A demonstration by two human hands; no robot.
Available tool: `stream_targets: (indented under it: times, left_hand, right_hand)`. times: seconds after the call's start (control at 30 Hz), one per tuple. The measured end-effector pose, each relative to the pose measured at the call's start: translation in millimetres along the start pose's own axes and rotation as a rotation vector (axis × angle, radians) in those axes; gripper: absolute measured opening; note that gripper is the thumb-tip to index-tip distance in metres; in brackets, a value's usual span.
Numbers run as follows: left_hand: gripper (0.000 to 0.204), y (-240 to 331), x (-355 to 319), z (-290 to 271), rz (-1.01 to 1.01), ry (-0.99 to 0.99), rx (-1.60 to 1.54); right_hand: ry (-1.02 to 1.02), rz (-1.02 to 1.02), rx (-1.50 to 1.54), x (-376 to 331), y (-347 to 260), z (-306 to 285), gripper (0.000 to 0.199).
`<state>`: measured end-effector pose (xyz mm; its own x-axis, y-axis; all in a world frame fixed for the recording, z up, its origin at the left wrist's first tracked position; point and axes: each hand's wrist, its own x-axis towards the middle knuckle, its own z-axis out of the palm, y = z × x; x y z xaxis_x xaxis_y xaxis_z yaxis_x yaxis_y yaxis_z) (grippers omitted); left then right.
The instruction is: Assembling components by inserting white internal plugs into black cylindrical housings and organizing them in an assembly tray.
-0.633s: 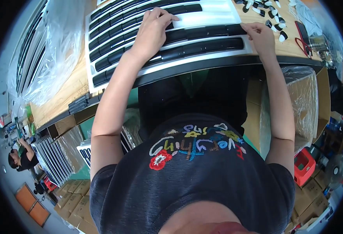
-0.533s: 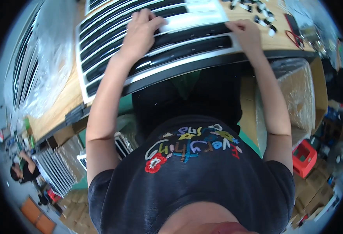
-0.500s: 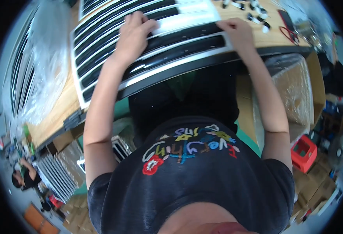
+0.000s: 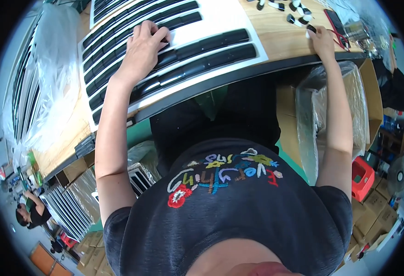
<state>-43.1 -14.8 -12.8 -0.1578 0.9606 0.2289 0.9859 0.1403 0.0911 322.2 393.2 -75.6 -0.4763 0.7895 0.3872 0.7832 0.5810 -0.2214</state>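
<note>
On the wooden table lies a white sheet bearing rows of glossy black curved strips, each made up of overlapping segments. My left hand rests over the strips, its thumb and fingers pinched together at a row's end; what they hold, if anything, is hidden. One long black strip runs to the right of that hand, with another nearer the table edge. Further right, my right hand has its fingertips closed on a small black-and-white piece. Several similar small pieces lie scattered just beyond it.
Right of the small pieces lie a dark phone-like slab, a red loop and a clear jar. Plastic-wrapped strips are at the far left. Below the table's right end stands a plastic-lined carton, near a red stool. Other people are in the background.
My right hand has left the right end of a strip and moved right to the small piece. My left hand stays over the strips, shifted slightly in the picture.
</note>
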Motion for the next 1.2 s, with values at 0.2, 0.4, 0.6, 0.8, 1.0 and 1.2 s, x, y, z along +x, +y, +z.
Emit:
stream_targets:
  times: [0.2, 0.4, 0.6, 0.8, 1.0, 1.2]
  left_hand:
    - [0.02, 9.8, -2.3, -11.2, -0.01, 0.148, -0.201]
    - [0.034, 80.9, -15.1, -5.8, -0.277, 0.399, -1.339]
    - [0.026, 114.3, -28.2, -10.1, -0.35, 0.439, -1.672]
    - [0.017, 117.0, -42.0, -14.8, -0.268, 0.295, -1.707]
    - [0.011, 122.5, -52.6, -23.9, -0.311, 0.102, -1.614]
    - [0.012, 136.7, -61.3, -29.6, -0.387, 0.097, -1.735]
  right_hand:
    - [-0.11, 0.155, 0.618, -45.2, -113.4, -53.5, 0.021]
    - [-0.215, -0.028, 1.355, -110.3, -256.7, -98.0, 0.011]
    - [-0.313, -0.277, 1.263, -128.4, -285.7, -105.3, 0.006]
    - [-0.428, -0.456, 1.02, -131.4, -287.7, -121.6, 0.015]
    - [-0.678, -0.44, 0.816, -132.3, -286.7, -142.8, 0.022]
    - [-0.869, -0.351, 0.966, -135.0, -287.7, -145.4, 0.023]
